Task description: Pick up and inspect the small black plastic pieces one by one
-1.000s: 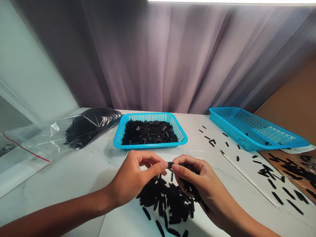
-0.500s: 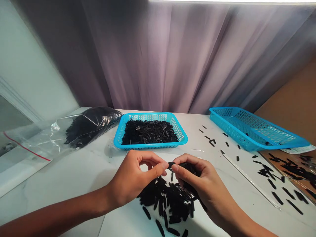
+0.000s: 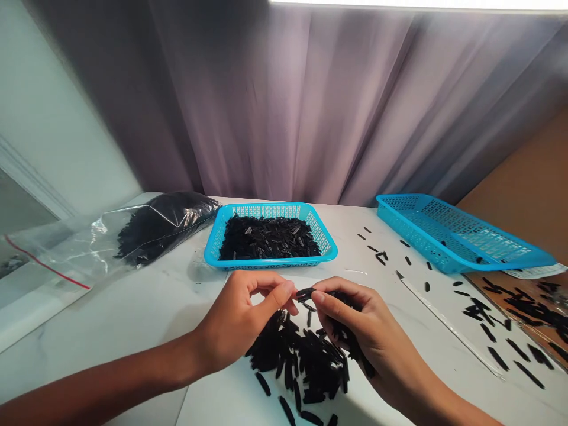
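The right hand is curled nearly shut around a bunch of small black plastic pieces in the lower centre of the frame; one black piece juts from its thumb tip toward the left hand, whose thumb and forefinger are bent in a loose, part-open pinch right beside that piece; I cannot tell whether they have hold of it. Below both hands, a loose heap of the same pieces lies on the white marble desk; a few strays lie just below it. Upper centre, a blue perforated basket sits nearly full of black pieces; to its left, a clear zip bag lies packed with more; to the right, a second blue basket stands tilted, with a few pieces inside; black pieces lie scattered across the desk and a white sheet below it; a mauve curtain hangs behind.
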`<state>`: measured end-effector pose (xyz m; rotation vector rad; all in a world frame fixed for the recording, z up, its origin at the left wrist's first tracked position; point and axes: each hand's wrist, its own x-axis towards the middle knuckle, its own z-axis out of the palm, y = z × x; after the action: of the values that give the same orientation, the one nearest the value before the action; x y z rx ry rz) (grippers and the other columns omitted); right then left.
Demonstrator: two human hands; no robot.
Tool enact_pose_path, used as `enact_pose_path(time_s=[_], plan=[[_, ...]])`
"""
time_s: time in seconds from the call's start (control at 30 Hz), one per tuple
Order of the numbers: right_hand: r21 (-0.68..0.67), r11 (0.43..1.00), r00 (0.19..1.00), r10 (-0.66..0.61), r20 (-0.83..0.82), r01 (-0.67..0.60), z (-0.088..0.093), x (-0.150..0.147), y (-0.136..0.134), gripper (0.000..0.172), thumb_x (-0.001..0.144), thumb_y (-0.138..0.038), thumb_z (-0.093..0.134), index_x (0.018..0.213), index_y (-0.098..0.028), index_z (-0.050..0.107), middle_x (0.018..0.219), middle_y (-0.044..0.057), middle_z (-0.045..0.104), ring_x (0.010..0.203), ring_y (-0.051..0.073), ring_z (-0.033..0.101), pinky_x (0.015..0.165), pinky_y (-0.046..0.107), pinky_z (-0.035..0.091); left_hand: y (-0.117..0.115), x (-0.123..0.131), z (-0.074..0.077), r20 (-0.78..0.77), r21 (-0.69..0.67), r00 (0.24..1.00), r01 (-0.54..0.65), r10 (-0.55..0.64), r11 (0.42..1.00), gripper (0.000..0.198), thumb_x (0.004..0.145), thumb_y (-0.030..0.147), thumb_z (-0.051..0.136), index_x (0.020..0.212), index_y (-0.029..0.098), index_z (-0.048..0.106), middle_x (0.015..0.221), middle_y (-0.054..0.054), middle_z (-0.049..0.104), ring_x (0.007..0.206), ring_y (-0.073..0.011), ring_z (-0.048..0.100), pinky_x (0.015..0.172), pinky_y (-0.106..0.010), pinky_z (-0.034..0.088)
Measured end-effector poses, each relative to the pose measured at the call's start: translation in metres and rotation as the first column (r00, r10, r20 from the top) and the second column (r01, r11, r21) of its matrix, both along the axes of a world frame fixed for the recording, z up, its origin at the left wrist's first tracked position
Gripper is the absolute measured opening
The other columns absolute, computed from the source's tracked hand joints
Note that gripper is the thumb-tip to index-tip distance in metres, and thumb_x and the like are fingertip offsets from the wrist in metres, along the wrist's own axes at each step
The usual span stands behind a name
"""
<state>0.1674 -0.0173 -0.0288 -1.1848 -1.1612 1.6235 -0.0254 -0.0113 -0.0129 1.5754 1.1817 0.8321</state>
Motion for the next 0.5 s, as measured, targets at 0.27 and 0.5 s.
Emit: enact_pose_path(time_s=[0.27, 0.5], plan=[[0.009, 1.0, 1.0, -0.028, 0.009, 0.028, -0.0005, -0.0006, -0.0004, 0.029, 0.078, -0.047, 0.077, 0.08, -0.019, 0.072, 0.057, -0.005, 0.048, 0.053, 0.01, 0.034, 0.05, 0.026, 0.021, -0.0022, 0.0006, -0.0015, 0.0, 0.062, 1.0, 0.017, -0.017, 0.998, 0.024, 0.092, 0.036, 0.06, 0.082, 0.019, 0.073, 0.078, -0.001, 0.071, 0.078, -0.0169, 0.062, 0.075, -0.029, 0.045], [-0.021, 1.0, 1.0, 0.001, -0.015, -0.002, 0.0021, -0.0008, 0.0, 0.027, 0.079, -0.045, 0.077, 0.077, -0.018, 0.071, 0.059, -0.004, 0.049, 0.054, 0.009, 0.036, 0.05, 0.025, 0.023, -0.0009, 0.0017, -0.0038, -0.032, 0.084, 0.999, -0.013, 0.016, 0.996, 0.026, 0.092, 0.034, 0.059, 0.075, 0.019, 0.072, 0.076, 0.0, 0.071, 0.077, -0.0154, 0.063, 0.076, -0.028, 0.046]])
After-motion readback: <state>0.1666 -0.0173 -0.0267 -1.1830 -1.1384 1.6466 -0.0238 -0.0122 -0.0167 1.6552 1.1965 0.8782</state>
